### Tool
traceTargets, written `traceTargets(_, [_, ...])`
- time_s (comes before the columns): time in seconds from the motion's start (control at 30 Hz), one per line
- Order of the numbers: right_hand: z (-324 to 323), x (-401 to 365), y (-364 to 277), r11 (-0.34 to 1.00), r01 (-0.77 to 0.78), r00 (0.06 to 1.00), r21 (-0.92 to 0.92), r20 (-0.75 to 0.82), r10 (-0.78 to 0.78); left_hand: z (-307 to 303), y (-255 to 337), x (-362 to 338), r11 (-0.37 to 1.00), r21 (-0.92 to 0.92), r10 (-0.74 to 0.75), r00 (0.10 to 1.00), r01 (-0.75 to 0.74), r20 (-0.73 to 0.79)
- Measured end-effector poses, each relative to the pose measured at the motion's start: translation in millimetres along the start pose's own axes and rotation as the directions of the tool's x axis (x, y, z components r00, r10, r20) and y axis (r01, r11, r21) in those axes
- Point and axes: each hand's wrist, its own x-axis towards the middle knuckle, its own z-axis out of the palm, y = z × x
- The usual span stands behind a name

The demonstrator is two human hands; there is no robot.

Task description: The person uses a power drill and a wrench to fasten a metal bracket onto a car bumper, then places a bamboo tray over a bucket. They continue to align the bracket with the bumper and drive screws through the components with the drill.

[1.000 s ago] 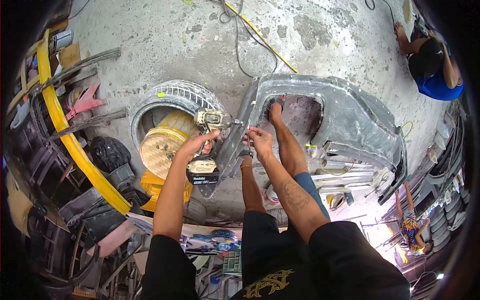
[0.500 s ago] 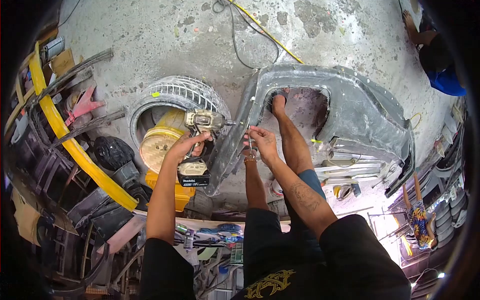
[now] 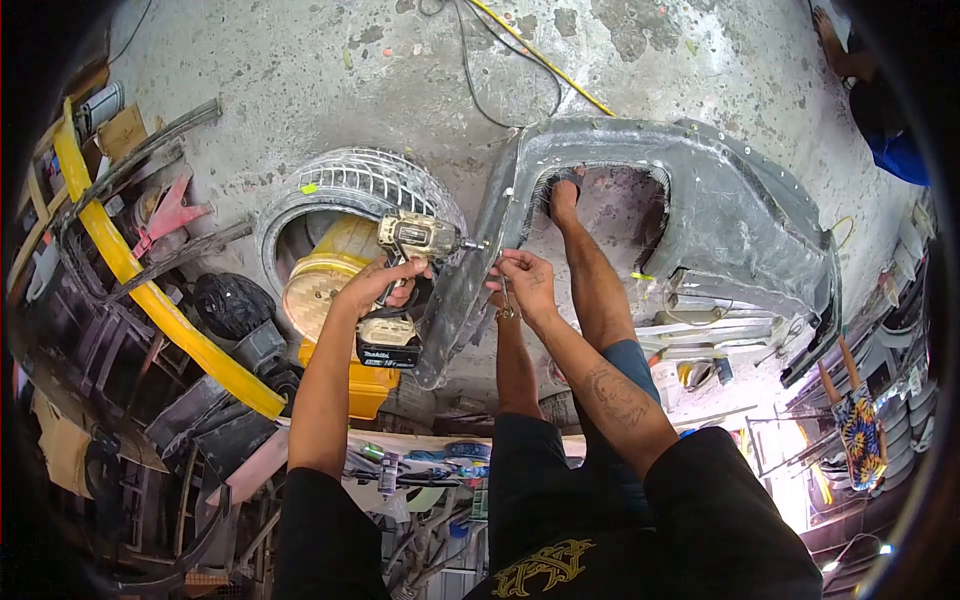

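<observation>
My left hand (image 3: 380,286) is wrapped round the grip of a beige Makita cordless impact driver (image 3: 420,236) with a black battery. The driver points right, its tip at the flanged edge of a large dark grey moulded panel (image 3: 700,215). Small bolt heads dot that flange. Just across the flange, my right hand (image 3: 527,280) pinches a small metal wrench (image 3: 507,302), whose ring end hangs below the fingers. The wrench's other end is hidden by my fingers and the panel edge.
A dusty tyre (image 3: 385,175) lies left of the panel, with a yellow bucket (image 3: 335,245) before it. A long yellow strip (image 3: 140,275) and scrap parts fill the left side. A yellow hose (image 3: 540,65) crosses the floor. Other people are at the right, one in blue (image 3: 900,160).
The view has shifted slightly. The driver and my left hand have moved a little to the right, and the hanging end of the wrench has swung slightly. Both hands keep their grips.
</observation>
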Motion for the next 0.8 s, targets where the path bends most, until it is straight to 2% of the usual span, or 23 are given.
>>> traceTargets(0.17, [-3.5, 5.1, 5.3, 0.993, 0.053, 0.998, 0.103, 0.013, -0.055, -1.5, -3.0, 3.7, 1.0, 0.008, -0.012, 1.0, 0.012, -0.002])
traceTargets(0.4, [-3.5, 9.3, 8.1, 0.993, 0.051, 0.999, 0.105, 0.013, -0.052, -10.9, -3.3, 7.4, 0.998, -0.065, 0.02, 0.999, -0.017, 0.045])
traceTargets(0.63, [-2.1, 0.8, 4.2, 0.998, 0.069, 0.998, 0.005, -0.011, -0.069, -5.0, 4.2, 21.0, 0.998, -0.016, -0.063, 0.997, 0.064, 0.037])
traceTargets(0.7, [-2.4, -0.1, 10.7, 0.996, 0.086, 0.996, -0.033, 0.004, -0.086, -9.5, 6.0, 23.2, 0.996, -0.025, -0.087, 0.992, 0.089, 0.095])
traceTargets(0.77, [-0.2, 0.4, 16.9, 0.975, 0.212, 0.977, -0.071, -0.008, -0.213, -20.3, 1.9, 29.9, 0.997, -0.02, -0.077, 0.99, 0.08, 0.118])
traceTargets(0.8, [0.5, -0.2, 19.2, 0.974, 0.216, 0.976, -0.071, -0.006, -0.217, -21.7, 3.2, 31.1, 0.988, -0.068, -0.124, 0.981, 0.136, 0.15])
